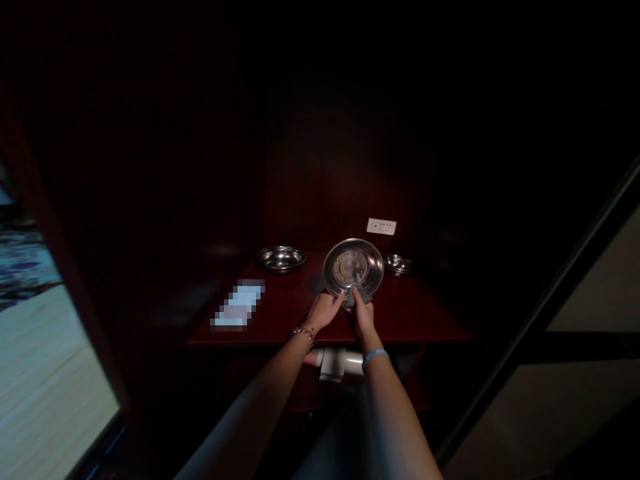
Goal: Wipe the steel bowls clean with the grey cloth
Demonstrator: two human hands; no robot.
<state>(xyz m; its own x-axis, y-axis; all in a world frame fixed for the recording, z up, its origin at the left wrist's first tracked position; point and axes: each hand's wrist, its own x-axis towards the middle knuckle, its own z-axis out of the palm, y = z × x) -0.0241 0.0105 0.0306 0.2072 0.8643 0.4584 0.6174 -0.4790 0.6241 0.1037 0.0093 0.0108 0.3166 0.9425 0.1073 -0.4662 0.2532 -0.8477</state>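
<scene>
Both hands are at a round, shiny metal bowl [336, 263], tilted up so that its round face is turned toward me above the dark red shelf [295, 313]. My left hand [325, 310] grips the bowl's lower left rim, thumb on the near side. My right hand [363, 312] presses a grey cloth [369, 293] against the lower rim with its thumb. Part of the cloth is hidden by the fingers. Another metal bowl [281, 260] rests on the shelf to the left. Smaller metal bowls [399, 265], seemingly stacked, stand to the right.
A white socket panel [381, 227] is on the back wall. A blurred-out, pale flat object [239, 305] lies on the shelf's left side. Below the shelf's front edge is a white pipe-like object [333, 364]. Dark side walls enclose the shelf; a pale wooden surface [50, 380] shows at left.
</scene>
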